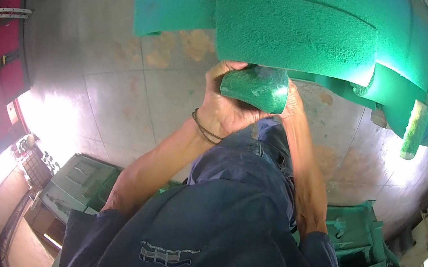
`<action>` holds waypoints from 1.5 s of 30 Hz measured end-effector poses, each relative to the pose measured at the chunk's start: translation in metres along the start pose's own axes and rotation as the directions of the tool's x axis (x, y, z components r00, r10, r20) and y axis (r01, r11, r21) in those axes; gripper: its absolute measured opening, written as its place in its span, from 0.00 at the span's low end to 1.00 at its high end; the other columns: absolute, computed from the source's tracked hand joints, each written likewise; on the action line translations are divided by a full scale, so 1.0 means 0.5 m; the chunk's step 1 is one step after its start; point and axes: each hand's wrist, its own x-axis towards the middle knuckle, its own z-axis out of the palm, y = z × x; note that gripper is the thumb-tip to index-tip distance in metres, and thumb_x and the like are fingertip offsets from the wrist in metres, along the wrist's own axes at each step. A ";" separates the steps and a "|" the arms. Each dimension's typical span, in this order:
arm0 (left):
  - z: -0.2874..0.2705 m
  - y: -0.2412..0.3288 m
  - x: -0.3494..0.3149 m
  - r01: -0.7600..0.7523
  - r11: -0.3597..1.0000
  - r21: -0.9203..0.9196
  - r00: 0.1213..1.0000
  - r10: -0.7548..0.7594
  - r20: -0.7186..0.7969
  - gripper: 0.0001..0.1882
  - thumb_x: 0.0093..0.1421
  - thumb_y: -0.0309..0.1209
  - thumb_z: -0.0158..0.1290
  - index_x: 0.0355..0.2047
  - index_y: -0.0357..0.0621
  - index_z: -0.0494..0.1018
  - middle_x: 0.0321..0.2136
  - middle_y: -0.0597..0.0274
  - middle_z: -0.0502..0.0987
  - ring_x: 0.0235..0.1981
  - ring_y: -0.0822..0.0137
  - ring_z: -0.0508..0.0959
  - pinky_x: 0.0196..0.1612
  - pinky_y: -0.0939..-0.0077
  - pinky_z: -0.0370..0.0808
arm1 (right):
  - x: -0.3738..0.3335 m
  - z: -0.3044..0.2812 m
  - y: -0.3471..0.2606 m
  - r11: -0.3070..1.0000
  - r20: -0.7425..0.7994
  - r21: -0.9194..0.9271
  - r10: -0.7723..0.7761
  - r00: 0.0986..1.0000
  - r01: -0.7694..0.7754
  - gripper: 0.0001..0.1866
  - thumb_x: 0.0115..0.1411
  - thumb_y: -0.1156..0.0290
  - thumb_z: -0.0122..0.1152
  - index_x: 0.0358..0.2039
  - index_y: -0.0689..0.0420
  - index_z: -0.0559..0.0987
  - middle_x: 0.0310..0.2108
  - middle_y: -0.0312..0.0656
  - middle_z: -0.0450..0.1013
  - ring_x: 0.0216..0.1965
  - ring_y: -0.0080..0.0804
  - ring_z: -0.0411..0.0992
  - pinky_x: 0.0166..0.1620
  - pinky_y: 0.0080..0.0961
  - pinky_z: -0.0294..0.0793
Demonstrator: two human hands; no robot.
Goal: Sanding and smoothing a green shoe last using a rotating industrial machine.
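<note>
Between my two hands is a short, curved green piece (253, 90), glossy and scuffed, with a dark patch at its upper edge. What kind of part it is I cannot make out. My left hand (220, 107) is closed round its left side and underside, the thumb at the top left. At its right end my right hand (292, 103) grips the piece, most of its fingers hidden behind it. Just beyond the piece hangs the lower edge of a large green rough-textured cover (294, 36); whether the two touch is unclear.
A green rod-like handle (413, 131) sticks down from the cover's right side. Green metal cabinets (80, 181) stand near my left, and another green cabinet (358, 239) near my right. Red machine panels (1, 87) line the far left. The tiled floor (114, 81) has worn patches.
</note>
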 end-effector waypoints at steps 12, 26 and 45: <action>0.062 -0.006 -0.074 0.106 0.979 0.175 0.986 -0.081 -0.144 0.35 0.60 0.49 0.46 0.56 0.29 0.65 0.46 0.35 0.75 0.43 0.43 0.79 0.49 0.50 0.78 | -0.063 0.056 -0.016 0.999 0.099 0.035 0.028 0.995 -0.032 0.29 0.68 0.49 0.52 0.58 0.58 0.68 0.46 0.44 0.74 0.36 0.29 0.78 0.29 0.25 0.82; 0.124 -0.001 -0.158 0.162 0.924 0.346 0.971 -0.087 -0.222 0.36 0.60 0.49 0.43 0.59 0.30 0.65 0.45 0.37 0.77 0.41 0.43 0.80 0.45 0.49 0.79 | -0.142 0.134 -0.016 0.998 0.130 -0.024 -0.056 0.990 0.060 0.30 0.68 0.55 0.54 0.67 0.50 0.61 0.54 0.39 0.70 0.51 0.30 0.74 0.49 0.33 0.82; 0.045 -0.050 -0.077 0.118 0.966 -0.231 0.992 -0.108 0.058 0.40 0.59 0.47 0.50 0.63 0.30 0.56 0.54 0.32 0.62 0.51 0.45 0.70 0.56 0.51 0.72 | -0.085 0.084 -0.039 0.993 -0.087 -0.117 -0.012 0.996 0.001 0.31 0.63 0.47 0.62 0.58 0.53 0.70 0.49 0.33 0.71 0.43 0.22 0.72 0.37 0.19 0.77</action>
